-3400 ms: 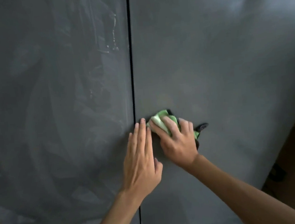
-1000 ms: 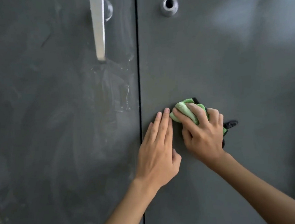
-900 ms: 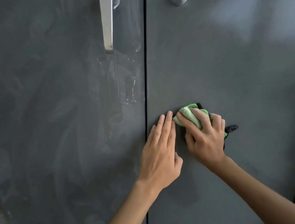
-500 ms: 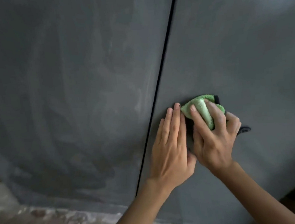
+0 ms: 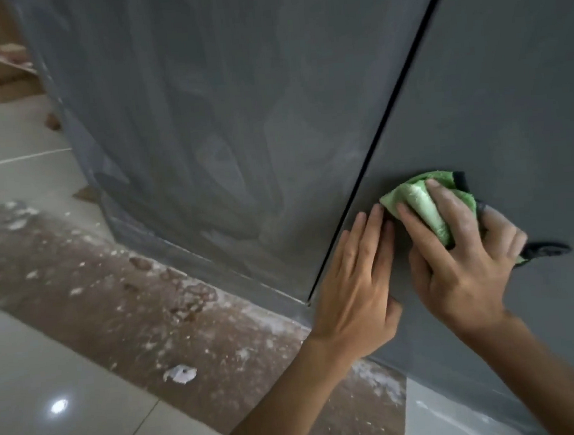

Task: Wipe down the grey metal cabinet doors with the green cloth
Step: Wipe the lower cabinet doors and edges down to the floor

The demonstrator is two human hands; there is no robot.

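From the head view, a thin dark seam (image 5: 390,113) runs slantwise between two flat, matte grey metal cabinet doors. Left of the seam, the left door (image 5: 236,118) is hazy with pale, curved smear marks. Right of it, the right door (image 5: 508,79) looks smoother and more even.

The green cloth (image 5: 425,203), a soft, nubbly fabric bunched into folds with a black edging (image 5: 461,179), lies against the right door just right of the seam. The right hand (image 5: 460,258) grips it, fingers curled over the folds and pressing it to the metal. The left hand (image 5: 356,290) lies flat on the same door between the seam and the cloth, fingers straight and together, its fingertips beside the cloth.

Below and left of the seam, glossy pale floor tiles (image 5: 36,408) border a rough brown strip (image 5: 149,314) speckled with white flecks, with a crumpled white scrap (image 5: 180,374) on it.
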